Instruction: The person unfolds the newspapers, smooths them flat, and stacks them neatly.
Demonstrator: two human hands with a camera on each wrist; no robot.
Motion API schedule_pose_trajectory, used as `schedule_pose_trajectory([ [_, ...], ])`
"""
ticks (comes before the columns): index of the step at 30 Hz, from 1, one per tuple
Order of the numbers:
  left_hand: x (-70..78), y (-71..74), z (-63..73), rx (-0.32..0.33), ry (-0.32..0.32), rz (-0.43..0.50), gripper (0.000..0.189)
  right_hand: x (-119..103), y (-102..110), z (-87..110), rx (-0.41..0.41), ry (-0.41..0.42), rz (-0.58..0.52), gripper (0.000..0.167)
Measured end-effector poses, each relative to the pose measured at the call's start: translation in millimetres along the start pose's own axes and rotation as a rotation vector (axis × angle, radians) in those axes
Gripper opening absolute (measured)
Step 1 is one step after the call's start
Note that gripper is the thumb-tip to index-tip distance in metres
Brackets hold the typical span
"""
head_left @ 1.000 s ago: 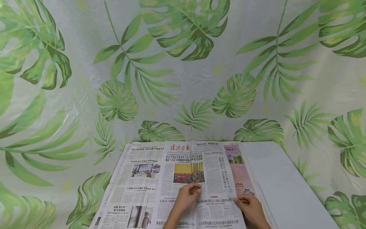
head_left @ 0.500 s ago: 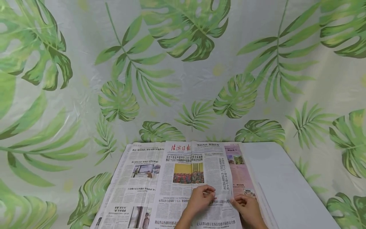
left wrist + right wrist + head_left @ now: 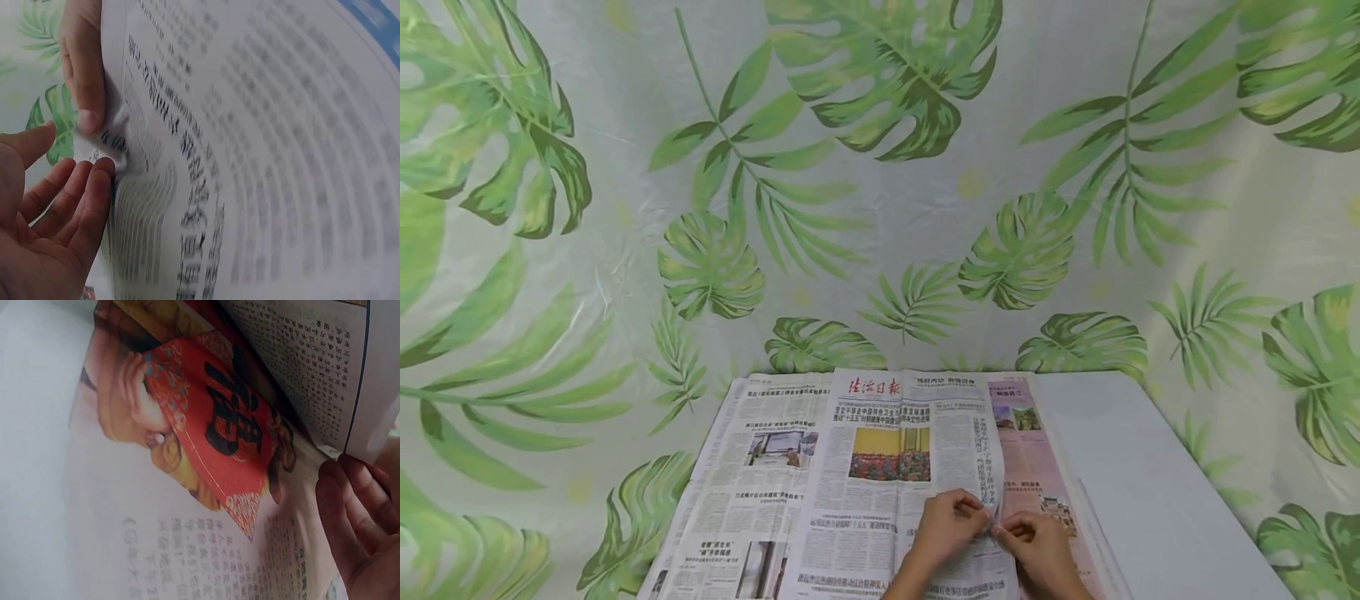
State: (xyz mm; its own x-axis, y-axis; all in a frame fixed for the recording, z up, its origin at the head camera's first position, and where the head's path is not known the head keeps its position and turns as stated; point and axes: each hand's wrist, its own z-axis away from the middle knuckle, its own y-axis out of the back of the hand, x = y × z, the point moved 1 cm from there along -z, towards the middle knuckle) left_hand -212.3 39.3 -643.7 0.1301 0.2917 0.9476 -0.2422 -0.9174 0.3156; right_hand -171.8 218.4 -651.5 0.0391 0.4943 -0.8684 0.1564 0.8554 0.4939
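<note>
A newspaper (image 3: 850, 508) with a red masthead lies uppermost on a spread of papers. Its right edge is lifted and bowed near both hands. My right hand (image 3: 1037, 550) pinches that edge; the left wrist view shows its fingers (image 3: 87, 81) on the crumpled margin. My left hand (image 3: 951, 529) is just left of it, fingertips right at the same edge. In the left wrist view the thumb of my left hand (image 3: 56, 231) stands apart from its fingers. The right wrist view shows a page with a red diamond-shaped print (image 3: 219, 425) beneath the lifted sheet.
Another newspaper (image 3: 760, 492) extends out on the left, and a pink printed page (image 3: 1022, 458) shows on the right. They lie on a white table (image 3: 1120, 450). Behind hangs a leaf-patterned curtain (image 3: 880, 208).
My left hand has moved right across the newspaper to its right edge, beside my right hand. My right hand has shifted slightly left with that edge, uncovering more of the pink page.
</note>
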Motion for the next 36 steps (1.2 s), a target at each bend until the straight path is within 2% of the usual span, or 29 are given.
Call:
schedule_pose_trajectory([
  [6,1.5,-7.8,0.8,0.012,0.035,-0.043,0.008,3,-7,1.7,-0.02,0.043,-0.003,0.01],
  [15,1.9,-12.0,0.6,0.039,0.088,-0.053,0.005,5,-7,1.7,-0.069,-0.008,0.027,0.008],
  [20,3.0,-14.2,1.9,0.055,0.106,-0.07,0.008,8,-8,3.7,-0.102,-0.021,-0.026,0.012],
  [25,5.4,-16.2,0.4,0.104,0.091,-0.12,0.014,11,-7,4.1,-0.141,-0.012,-0.099,0.017],
  [29,5.9,-16.7,0.4,0.142,0.078,-0.132,0.016,13,-4,4.4,-0.179,-0.079,-0.171,0.027],
  [33,6.3,-14.0,1.1,0.174,0.058,-0.156,0.016,16,-1,5.6,-0.159,-0.079,-0.178,0.033],
  [36,7.0,-11.0,0.4,0.167,0.028,-0.178,0.016,17,2,6.0,-0.165,-0.061,-0.173,0.036],
])
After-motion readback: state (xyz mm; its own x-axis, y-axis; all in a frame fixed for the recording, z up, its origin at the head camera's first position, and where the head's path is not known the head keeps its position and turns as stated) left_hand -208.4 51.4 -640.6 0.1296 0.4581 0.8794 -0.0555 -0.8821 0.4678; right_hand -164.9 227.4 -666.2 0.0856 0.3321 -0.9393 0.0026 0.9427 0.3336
